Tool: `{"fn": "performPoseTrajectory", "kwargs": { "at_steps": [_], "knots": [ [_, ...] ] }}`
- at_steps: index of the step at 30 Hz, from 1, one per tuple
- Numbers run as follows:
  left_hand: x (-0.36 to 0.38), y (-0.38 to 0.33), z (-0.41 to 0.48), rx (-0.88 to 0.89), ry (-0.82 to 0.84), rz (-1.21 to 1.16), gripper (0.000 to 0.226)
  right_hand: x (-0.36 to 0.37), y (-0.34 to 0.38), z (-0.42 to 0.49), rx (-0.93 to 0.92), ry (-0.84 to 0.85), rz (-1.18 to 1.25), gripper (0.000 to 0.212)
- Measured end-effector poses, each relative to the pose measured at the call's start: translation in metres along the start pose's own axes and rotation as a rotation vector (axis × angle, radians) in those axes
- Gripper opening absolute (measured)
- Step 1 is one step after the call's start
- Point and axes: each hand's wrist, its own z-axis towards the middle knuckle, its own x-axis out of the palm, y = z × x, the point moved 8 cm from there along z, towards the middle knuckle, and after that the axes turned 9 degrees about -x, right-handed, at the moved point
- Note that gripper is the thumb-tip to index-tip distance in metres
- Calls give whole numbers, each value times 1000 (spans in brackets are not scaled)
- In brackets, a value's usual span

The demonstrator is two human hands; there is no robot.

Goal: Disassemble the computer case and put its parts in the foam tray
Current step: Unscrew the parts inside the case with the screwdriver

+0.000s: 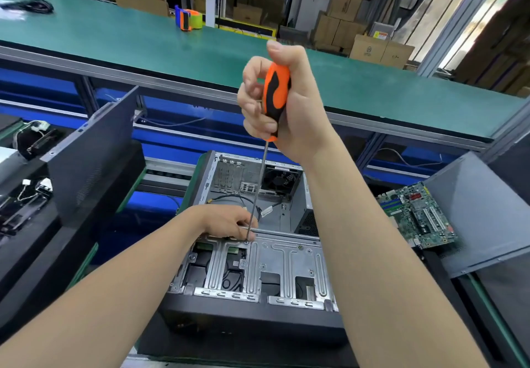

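A dark worktop [183, 350] carries the computer case [286, 267]; the green bench [114, 40] behind carries a tape dispenser [187, 19].

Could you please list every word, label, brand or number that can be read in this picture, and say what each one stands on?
No text here is legible.
Yellow and red sticker in the background: too small to read.
Prints on the cardboard boxes: blurred.
Markings on the motherboard: too small to read.
Hub label on the case fan: blurred.
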Motion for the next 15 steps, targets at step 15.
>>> {"fn": "performPoseTrajectory", "kwargs": {
  "at_steps": [15],
  "knots": [
    [3, 5, 1, -25, 6, -13, 35, -26, 28, -48, -373, -1109, -595, 62]
  ]
}}
